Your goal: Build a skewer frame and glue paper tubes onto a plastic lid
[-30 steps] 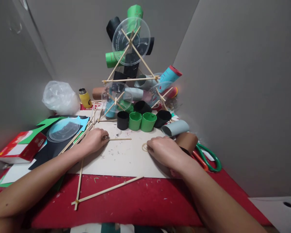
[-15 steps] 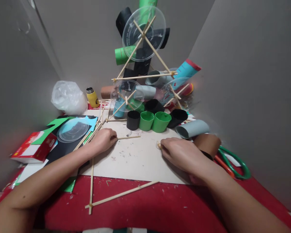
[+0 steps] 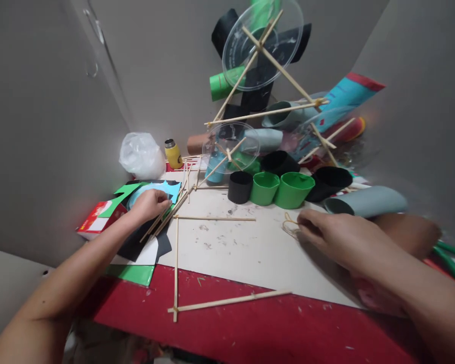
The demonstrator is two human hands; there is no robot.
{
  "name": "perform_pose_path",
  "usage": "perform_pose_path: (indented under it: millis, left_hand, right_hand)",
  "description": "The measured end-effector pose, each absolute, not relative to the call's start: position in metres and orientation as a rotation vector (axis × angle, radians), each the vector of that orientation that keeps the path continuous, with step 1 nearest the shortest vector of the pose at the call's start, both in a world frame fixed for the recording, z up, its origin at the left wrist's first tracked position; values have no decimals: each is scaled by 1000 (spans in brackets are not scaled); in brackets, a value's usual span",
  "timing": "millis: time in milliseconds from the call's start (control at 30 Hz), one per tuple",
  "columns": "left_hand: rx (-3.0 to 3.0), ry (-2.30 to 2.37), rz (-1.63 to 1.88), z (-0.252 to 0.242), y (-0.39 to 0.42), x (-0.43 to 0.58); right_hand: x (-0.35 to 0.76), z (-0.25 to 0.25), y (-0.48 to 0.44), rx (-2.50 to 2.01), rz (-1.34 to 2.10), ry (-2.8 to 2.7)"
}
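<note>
My left hand (image 3: 151, 206) hovers over the clear plastic lid (image 3: 136, 194) and paper pieces, beside a bundle of thin wooden sticks (image 3: 170, 215). Its fingertips are pinched together; what they hold, if anything, is hidden. At the right, my right hand (image 3: 322, 227) is closed at the board, with yellowish rubber bands (image 3: 291, 226) looping out from its fingertips. Between the hands lies a stick frame with three sides: an upper stick (image 3: 220, 219), a side stick (image 3: 176, 268) and a lower stick (image 3: 231, 300). Bands bind its lower left corner.
Behind stands a stick structure (image 3: 265, 112) with clear discs and paper tubes. Green cups (image 3: 294, 191) and a black cup (image 3: 239, 188) line the white board (image 3: 227, 253). A plastic bag (image 3: 142, 154), yellow bottle (image 3: 173, 154), red box (image 3: 98, 217) and grey tube (image 3: 367, 201) surround it.
My left hand has left the upper stick and moved left over the lid and paper. The rubber bands at my right fingertips show more clearly. The view has turned left.
</note>
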State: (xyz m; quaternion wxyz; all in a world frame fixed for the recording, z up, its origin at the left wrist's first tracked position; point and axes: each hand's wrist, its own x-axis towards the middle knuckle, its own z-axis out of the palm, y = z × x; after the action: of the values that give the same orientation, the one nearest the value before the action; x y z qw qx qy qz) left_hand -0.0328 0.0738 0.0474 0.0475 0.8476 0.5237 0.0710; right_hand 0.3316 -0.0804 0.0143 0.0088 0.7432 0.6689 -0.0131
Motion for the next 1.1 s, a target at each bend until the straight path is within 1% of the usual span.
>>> perform_pose_path:
  millis: [200,400,633,733,900,1000,1033,1100]
  left_hand:
    - [2543,1686,110,23,47,-43]
    - [2515,1738,96,27,39,-38]
    - [2398,1653,246,36,36,-39]
    - [2243,1586,298,36,33,-45]
    - [1969,1513,370,38,18,-52]
    - [1780,1451,570,41,2,-47]
    - [1737,1425,635,42,-5,-44]
    - [1701,1363,700,42,-21,-34]
  right_hand:
    - [340,7,-76,2349,-65,2110]
    - [336,13,-78,2383,-28,2052]
    - [335,15,-79,2389,11,2115]
    - [338,12,-78,2442,39,2145]
    - [343,9,-75,2556,-18,2278]
    - [340,13,-75,2688,-157,2405]
    - [338,16,-76,2730,-288,2470]
    - [334,22,-79,2788,-690,2562]
